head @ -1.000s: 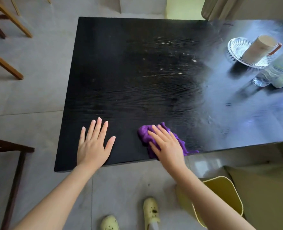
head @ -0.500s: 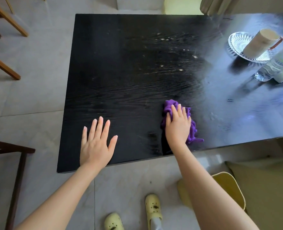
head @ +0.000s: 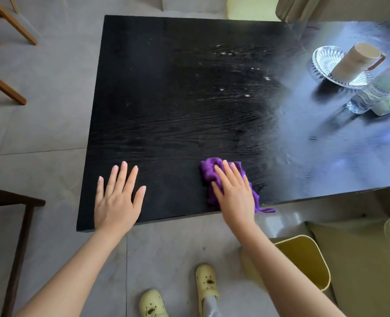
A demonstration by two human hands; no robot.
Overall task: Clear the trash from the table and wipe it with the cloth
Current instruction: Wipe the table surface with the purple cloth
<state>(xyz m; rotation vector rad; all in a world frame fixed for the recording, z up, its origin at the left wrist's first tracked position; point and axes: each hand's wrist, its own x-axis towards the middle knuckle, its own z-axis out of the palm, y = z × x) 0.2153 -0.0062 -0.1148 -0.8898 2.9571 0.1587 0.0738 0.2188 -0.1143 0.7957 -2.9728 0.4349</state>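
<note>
while pressed flat under the right hand (head: 234, 193), sits bunched up near the front edge of the table (head: 166, 92): the purple cloth (head: 209, 171), with one loose corner hanging just over that edge. has slid back toward the person since half a second ago, when it lay farther in on the dark wood. has also come a bit right of where it was a full second ago. looks like one more back-and-forth rub, so the wiping part seems to be going on. not pinched at all, only pushed down by an open palm and spread fingers (head: 226, 170). rests flat on the wood off to the side, the left hand (head: 117, 202), open and holding nothing, in about the same spot as before. still show farther back on the top, small pale crumbs (head: 246, 95), just like earlier, so that part likely needs a rub too. stand at the far right as before, a glass dish (head: 322, 62) with a cup (head: 354, 61) on it and a clear bottle (head: 370, 94) beside it. waits on the floor by the right arm, a yellow bin (head: 308, 259).
</note>
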